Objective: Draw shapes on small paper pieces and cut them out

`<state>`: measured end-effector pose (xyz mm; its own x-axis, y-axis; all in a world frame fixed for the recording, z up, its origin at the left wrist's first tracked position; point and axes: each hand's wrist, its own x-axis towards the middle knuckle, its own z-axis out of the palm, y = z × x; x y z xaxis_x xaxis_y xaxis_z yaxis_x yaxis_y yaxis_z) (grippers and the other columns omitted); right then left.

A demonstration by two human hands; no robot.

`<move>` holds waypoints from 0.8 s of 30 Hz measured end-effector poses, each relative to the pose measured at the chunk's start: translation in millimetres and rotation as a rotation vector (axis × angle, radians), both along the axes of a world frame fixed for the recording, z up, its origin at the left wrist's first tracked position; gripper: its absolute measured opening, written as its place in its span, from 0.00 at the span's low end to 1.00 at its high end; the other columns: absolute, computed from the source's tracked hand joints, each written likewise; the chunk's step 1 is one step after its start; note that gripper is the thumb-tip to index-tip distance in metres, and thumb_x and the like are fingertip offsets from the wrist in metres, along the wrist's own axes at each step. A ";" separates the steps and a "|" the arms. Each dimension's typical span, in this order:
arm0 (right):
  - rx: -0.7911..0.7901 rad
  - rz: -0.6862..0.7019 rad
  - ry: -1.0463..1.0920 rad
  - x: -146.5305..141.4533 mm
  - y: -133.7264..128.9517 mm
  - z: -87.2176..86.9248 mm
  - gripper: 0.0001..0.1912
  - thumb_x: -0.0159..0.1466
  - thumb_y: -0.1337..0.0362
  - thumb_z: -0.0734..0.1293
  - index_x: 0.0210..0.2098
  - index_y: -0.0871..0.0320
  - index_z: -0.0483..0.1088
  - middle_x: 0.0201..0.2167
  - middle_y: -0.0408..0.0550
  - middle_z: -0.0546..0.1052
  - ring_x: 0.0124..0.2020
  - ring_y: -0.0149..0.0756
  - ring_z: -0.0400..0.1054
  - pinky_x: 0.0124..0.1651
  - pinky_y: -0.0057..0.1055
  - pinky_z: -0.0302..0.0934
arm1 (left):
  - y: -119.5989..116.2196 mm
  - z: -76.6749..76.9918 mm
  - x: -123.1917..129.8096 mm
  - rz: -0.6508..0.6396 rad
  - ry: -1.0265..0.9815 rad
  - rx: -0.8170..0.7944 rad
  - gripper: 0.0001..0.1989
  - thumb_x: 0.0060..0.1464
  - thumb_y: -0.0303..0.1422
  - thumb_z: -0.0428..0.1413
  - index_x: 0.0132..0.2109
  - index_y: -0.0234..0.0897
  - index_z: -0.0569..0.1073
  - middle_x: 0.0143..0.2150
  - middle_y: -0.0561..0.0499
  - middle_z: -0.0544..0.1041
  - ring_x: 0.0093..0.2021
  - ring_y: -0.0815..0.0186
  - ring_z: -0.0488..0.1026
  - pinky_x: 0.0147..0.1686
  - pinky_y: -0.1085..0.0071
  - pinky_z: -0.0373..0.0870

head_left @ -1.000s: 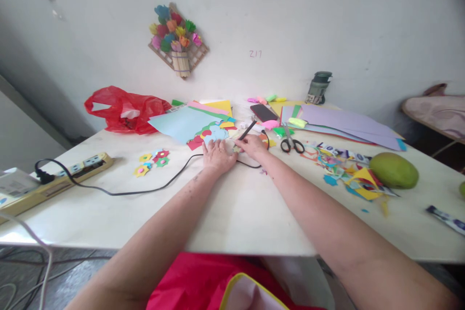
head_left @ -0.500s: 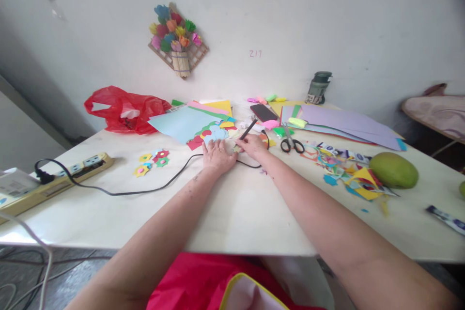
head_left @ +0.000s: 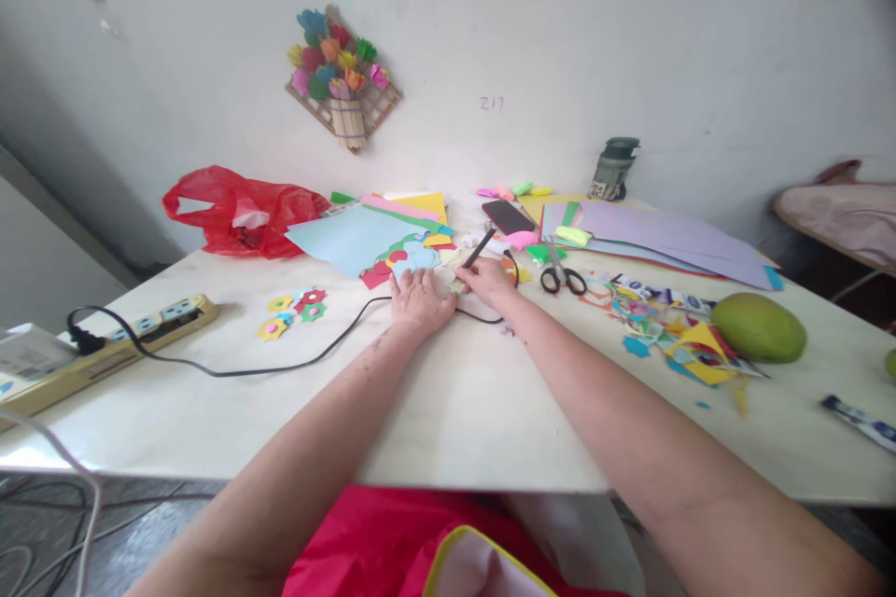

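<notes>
My left hand [head_left: 422, 298] lies flat on the table with its fingers stretched out, beside a heap of cut coloured paper pieces [head_left: 416, 256]. My right hand [head_left: 486, 284] is closed around a black pen [head_left: 480, 248], its upper end slanting up to the right. The pen's lower end is hidden by the fingers, close to the left hand's fingertips. Pale paper [head_left: 443, 278] shows between the two hands. A black cable [head_left: 308, 361] passes under or behind both hands. Black-handled scissors [head_left: 562, 280] lie right of the right hand, blades pointing away.
Small paper flowers [head_left: 298, 312] lie on the left, near a power strip [head_left: 140, 336]. A red plastic bag [head_left: 242, 215], coloured sheets [head_left: 343, 238], a phone [head_left: 508, 216] and purple paper [head_left: 665, 233] stand or lie behind. Paper scraps [head_left: 672, 336] and a green fruit [head_left: 760, 328] are right.
</notes>
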<state>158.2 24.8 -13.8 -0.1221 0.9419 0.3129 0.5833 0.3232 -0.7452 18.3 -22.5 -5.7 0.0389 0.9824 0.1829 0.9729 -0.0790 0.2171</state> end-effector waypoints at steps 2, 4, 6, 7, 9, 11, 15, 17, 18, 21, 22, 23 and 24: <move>0.002 -0.003 0.003 0.0 1.3 -1.3 0.10 0.60 0.59 0.65 0.28 0.59 0.71 0.23 0.44 0.77 0.22 0.32 0.73 0.26 0.24 0.61 | 0.5 -0.7 -0.3 -0.002 -0.002 0.002 0.36 0.52 0.49 0.44 0.62 0.31 0.59 0.64 0.42 0.60 0.66 0.49 0.45 0.63 0.51 0.32; 0.006 -0.007 0.000 0.0 2.1 -2.0 0.09 0.60 0.60 0.65 0.28 0.59 0.71 0.22 0.44 0.76 0.22 0.33 0.73 0.27 0.25 0.62 | 1.2 -1.4 -0.7 -0.004 -0.003 0.002 0.36 0.52 0.50 0.44 0.62 0.32 0.59 0.64 0.42 0.59 0.66 0.49 0.45 0.63 0.50 0.32; 0.008 -0.003 0.006 -0.1 2.5 -2.2 0.09 0.60 0.60 0.64 0.28 0.59 0.71 0.22 0.45 0.76 0.22 0.33 0.73 0.27 0.25 0.62 | 1.8 -2.1 -1.1 -0.005 -0.006 0.000 0.36 0.51 0.50 0.44 0.62 0.32 0.59 0.64 0.42 0.59 0.66 0.49 0.45 0.63 0.50 0.32; 0.008 0.001 0.012 -0.1 2.5 -2.2 0.09 0.60 0.60 0.64 0.28 0.59 0.70 0.23 0.45 0.77 0.22 0.33 0.73 0.26 0.25 0.62 | 1.9 -2.3 -1.2 -0.006 -0.007 0.000 0.36 0.51 0.50 0.44 0.62 0.32 0.59 0.64 0.42 0.59 0.66 0.49 0.45 0.63 0.50 0.32; 0.008 0.004 0.027 -0.3 2.6 -2.3 0.09 0.60 0.60 0.64 0.28 0.59 0.70 0.24 0.45 0.77 0.22 0.33 0.72 0.26 0.25 0.62 | 1.9 -2.4 -1.3 -0.007 -0.008 0.002 0.37 0.51 0.50 0.44 0.62 0.31 0.58 0.64 0.42 0.59 0.66 0.50 0.45 0.63 0.50 0.32; 0.004 -0.003 0.036 -0.4 2.8 -2.5 0.09 0.60 0.61 0.64 0.28 0.59 0.70 0.25 0.46 0.77 0.21 0.32 0.72 0.26 0.25 0.62 | 1.7 -2.1 -1.2 -0.006 -0.007 0.002 0.37 0.51 0.50 0.44 0.62 0.31 0.58 0.64 0.42 0.59 0.66 0.50 0.45 0.63 0.50 0.32; -0.015 -0.017 0.067 -0.8 4.0 -4.0 0.08 0.59 0.61 0.65 0.28 0.59 0.70 0.25 0.46 0.77 0.20 0.32 0.72 0.26 0.25 0.63 | 1.1 -0.9 -0.6 0.002 -0.002 -0.006 0.37 0.51 0.50 0.44 0.63 0.31 0.58 0.64 0.43 0.59 0.66 0.50 0.45 0.63 0.51 0.31; -0.027 -0.024 0.096 -1.1 5.2 -5.6 0.08 0.59 0.60 0.66 0.28 0.58 0.70 0.24 0.45 0.77 0.20 0.31 0.71 0.25 0.25 0.63 | 0.9 -0.4 -0.4 0.004 -0.001 -0.007 0.37 0.51 0.50 0.44 0.63 0.31 0.58 0.64 0.43 0.59 0.66 0.50 0.45 0.63 0.51 0.31; -0.032 -0.028 0.117 -1.3 5.9 -6.5 0.08 0.59 0.60 0.66 0.29 0.59 0.71 0.23 0.45 0.76 0.19 0.31 0.71 0.25 0.24 0.64 | 0.9 -0.3 -0.3 0.005 0.001 -0.005 0.37 0.52 0.50 0.43 0.63 0.31 0.58 0.64 0.43 0.59 0.66 0.50 0.45 0.63 0.51 0.31; -0.046 -0.029 0.224 -2.0 7.6 -8.9 0.08 0.59 0.60 0.66 0.30 0.59 0.70 0.21 0.44 0.75 0.17 0.29 0.70 0.23 0.24 0.64 | 0.6 -0.6 -0.6 0.003 0.008 0.008 0.37 0.52 0.50 0.44 0.62 0.30 0.59 0.64 0.42 0.60 0.66 0.50 0.46 0.63 0.51 0.31; -0.048 -0.031 0.264 -2.2 7.9 -9.3 0.07 0.59 0.61 0.65 0.31 0.59 0.70 0.21 0.43 0.75 0.17 0.29 0.69 0.22 0.23 0.64 | 0.4 -0.7 -0.8 0.001 0.010 0.015 0.37 0.52 0.50 0.44 0.62 0.30 0.59 0.63 0.41 0.61 0.66 0.50 0.46 0.63 0.51 0.31; -0.045 -0.034 0.300 -2.3 7.8 -9.4 0.07 0.60 0.61 0.65 0.32 0.59 0.70 0.21 0.43 0.75 0.17 0.29 0.69 0.23 0.23 0.64 | 0.1 -0.7 -1.0 -0.002 0.012 0.021 0.36 0.52 0.49 0.45 0.62 0.31 0.59 0.63 0.41 0.61 0.66 0.50 0.46 0.63 0.51 0.31; -0.033 -0.041 0.328 -2.1 7.4 -9.1 0.07 0.60 0.62 0.64 0.33 0.59 0.70 0.22 0.43 0.75 0.18 0.29 0.69 0.23 0.24 0.65 | -0.3 -0.6 -1.2 -0.005 0.013 0.031 0.35 0.52 0.49 0.45 0.62 0.32 0.60 0.63 0.42 0.61 0.66 0.50 0.46 0.63 0.50 0.31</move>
<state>156.1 32.2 -22.8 0.0181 0.9542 0.2986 0.3224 0.2771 -0.9051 17.1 -22.9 -6.4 0.0466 0.9761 0.2124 0.9752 -0.0905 0.2020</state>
